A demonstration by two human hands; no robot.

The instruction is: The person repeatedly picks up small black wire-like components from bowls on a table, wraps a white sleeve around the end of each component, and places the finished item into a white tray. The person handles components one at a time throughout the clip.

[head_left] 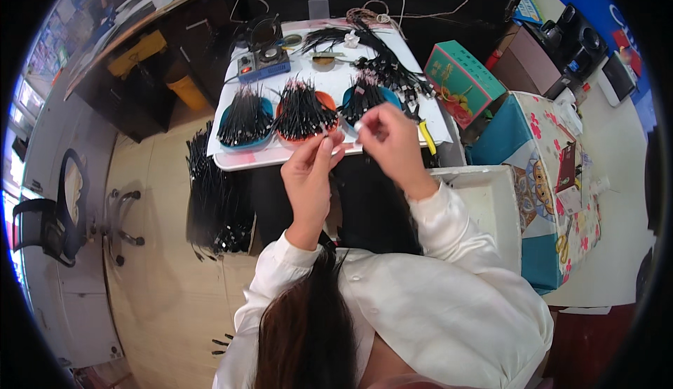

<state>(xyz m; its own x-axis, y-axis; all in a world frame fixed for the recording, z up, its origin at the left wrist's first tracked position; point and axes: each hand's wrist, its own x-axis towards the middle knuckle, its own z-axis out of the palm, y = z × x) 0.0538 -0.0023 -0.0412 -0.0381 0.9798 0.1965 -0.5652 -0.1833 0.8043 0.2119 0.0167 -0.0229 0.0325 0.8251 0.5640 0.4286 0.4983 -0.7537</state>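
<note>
Over the near edge of the white table, my left hand (312, 175) is raised with thumb and fingers pinched together. A small thin piece seems to be at its fingertips, too small to name. Just to its right, my right hand (394, 143) is also closed in a pinch, with a tiny whitish bit at the fingertips. Beyond the hands stand a blue basket (265, 141), an orange basket (327, 100) and another blue basket (390, 96). Each is heaped with short black cables (303, 110) that have pale ends. Pliers with yellow handles (427, 138) lie right of my right hand.
A blue soldering station (263, 68) stands at the table's back left, and a black cable bundle (382, 56) lies at the back right. A green box (459, 84) and a white foam box (484, 178) flank the right side. More black cables (210, 199) fill a floor box at left.
</note>
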